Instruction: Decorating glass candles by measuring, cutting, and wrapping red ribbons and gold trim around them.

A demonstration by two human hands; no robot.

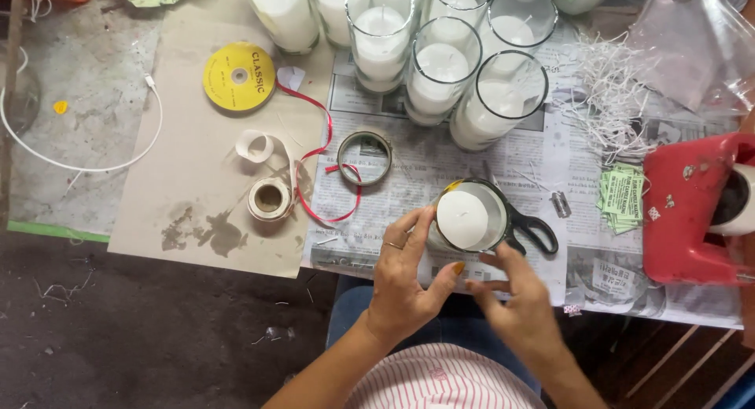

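Glass candle jar [470, 217] near table edge; left hand [405, 271] grip closed round it, right hand [515, 295] seemingly loose.

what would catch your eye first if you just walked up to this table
First the two hands at the near edge: the left hand grips a glass candle jar full of white wax, and the right hand touches its side. Behind it, a cluster of matching candle jars crowds the far edge on newspaper. A yellow ribbon spool with a red ribbon trailing from it lies to the left, and a red stool stands at the right.
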